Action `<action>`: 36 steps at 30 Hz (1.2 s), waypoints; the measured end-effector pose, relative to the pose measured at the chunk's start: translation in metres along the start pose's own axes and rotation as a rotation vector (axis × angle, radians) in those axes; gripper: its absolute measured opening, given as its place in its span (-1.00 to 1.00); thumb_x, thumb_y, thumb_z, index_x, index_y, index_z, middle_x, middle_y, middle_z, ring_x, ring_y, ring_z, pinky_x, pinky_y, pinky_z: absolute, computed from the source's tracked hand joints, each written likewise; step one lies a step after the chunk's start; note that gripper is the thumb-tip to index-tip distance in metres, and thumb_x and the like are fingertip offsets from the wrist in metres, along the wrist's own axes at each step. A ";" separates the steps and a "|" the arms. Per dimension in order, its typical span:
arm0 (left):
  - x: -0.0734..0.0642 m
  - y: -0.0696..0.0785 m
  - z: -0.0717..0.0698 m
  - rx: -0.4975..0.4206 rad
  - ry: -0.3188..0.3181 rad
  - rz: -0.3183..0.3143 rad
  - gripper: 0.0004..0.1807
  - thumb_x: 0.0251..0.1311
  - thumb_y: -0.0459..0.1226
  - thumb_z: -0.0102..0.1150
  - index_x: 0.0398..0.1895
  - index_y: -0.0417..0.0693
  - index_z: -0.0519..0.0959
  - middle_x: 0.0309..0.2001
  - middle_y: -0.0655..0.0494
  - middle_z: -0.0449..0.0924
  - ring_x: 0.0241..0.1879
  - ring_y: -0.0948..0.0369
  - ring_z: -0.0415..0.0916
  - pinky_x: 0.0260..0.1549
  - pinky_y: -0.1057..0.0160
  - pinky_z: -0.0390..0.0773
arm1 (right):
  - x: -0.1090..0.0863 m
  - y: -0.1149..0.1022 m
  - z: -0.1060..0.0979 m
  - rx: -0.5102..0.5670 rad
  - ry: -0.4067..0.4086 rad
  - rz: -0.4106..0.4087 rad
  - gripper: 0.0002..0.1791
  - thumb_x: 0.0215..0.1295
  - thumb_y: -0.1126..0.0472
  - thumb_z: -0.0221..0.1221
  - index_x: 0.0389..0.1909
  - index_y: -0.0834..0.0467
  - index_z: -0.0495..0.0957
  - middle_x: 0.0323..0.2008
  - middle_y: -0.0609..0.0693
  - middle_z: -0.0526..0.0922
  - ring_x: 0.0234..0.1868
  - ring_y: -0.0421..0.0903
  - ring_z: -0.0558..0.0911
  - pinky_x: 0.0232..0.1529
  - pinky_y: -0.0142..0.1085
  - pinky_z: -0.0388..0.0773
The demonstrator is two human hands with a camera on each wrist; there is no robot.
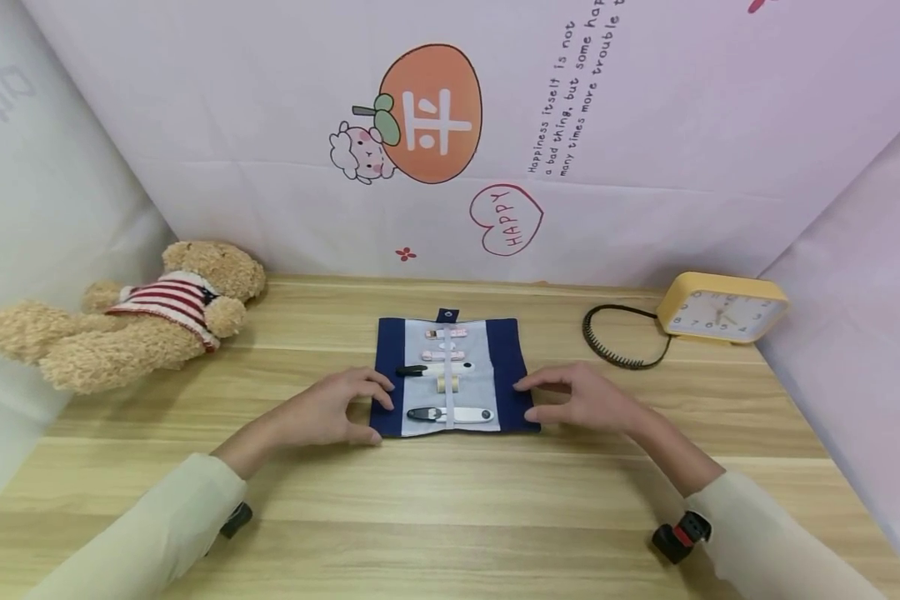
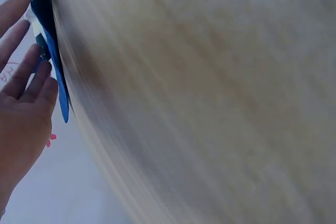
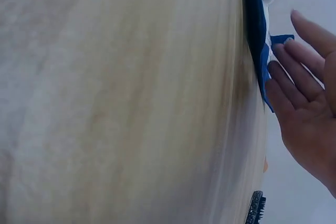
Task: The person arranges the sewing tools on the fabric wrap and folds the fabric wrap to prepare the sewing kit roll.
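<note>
A fabric case (image 1: 506,367), navy at both side flaps and pale grey inside, lies unfolded in the middle of the table. Down its centre a pale strap (image 1: 449,400) crosses several small items, among them a black-and-white tool (image 1: 471,415) nearest the front, a small yellowish piece (image 1: 441,384) and a pink item (image 1: 435,356). My left hand (image 1: 333,410) is at the left flap, fingers loosely bent over its edge and thumb near the front corner. At the right flap, my right hand (image 1: 585,400) has relaxed fingers and thumb spread along the edge. Neither hand grips anything.
A teddy bear (image 1: 157,304) in a striped top lies at the back left. Toward the back right stands a yellow clock (image 1: 723,308), with a black toothed headband (image 1: 622,362) beside it. Printed cloth walls (image 1: 270,208) enclose the wooden table (image 1: 450,517).
</note>
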State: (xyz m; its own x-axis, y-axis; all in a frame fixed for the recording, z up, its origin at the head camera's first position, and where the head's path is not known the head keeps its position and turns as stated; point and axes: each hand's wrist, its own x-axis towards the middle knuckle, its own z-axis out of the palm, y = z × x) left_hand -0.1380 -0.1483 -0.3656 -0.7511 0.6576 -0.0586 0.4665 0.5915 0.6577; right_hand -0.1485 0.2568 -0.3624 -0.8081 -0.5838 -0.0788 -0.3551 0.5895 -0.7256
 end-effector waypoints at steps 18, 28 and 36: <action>0.001 0.003 -0.004 -0.055 -0.023 0.018 -0.88 0.26 -0.24 0.37 -0.33 0.20 0.60 0.21 0.05 0.59 0.34 -0.10 0.38 0.32 -0.19 0.33 | 0.000 -0.016 0.007 -0.282 -0.144 -0.181 -0.74 0.28 0.13 0.40 -0.03 0.07 0.75 0.16 0.01 0.67 0.27 0.05 0.57 0.28 0.04 0.46; 0.005 0.002 -0.006 -0.114 -0.001 0.028 -0.94 0.40 -0.23 0.23 -0.26 0.12 0.57 0.16 0.03 0.62 0.26 0.00 0.48 0.19 -0.01 0.52 | 0.001 -0.015 0.004 -0.265 -0.118 -0.241 -0.83 0.33 0.21 0.34 -0.10 0.10 0.75 0.07 0.03 0.72 0.19 0.03 0.63 0.20 0.01 0.54; 0.007 0.001 -0.006 -0.187 0.055 0.020 -0.97 0.51 -0.25 0.09 -0.09 0.05 0.49 0.25 -0.08 0.56 0.18 0.04 0.54 0.11 0.04 0.57 | 0.001 -0.014 0.003 -0.123 -0.043 -0.169 -0.81 0.46 0.28 0.20 -0.02 0.15 0.72 -0.05 -0.05 0.75 0.03 -0.10 0.69 0.05 -0.13 0.65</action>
State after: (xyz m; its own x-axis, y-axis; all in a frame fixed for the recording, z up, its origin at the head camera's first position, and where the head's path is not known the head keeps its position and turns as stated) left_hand -0.1452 -0.1461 -0.3610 -0.7692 0.6389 -0.0064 0.3906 0.4782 0.7866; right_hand -0.1437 0.2466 -0.3545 -0.7122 -0.7020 0.0061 -0.5407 0.5429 -0.6426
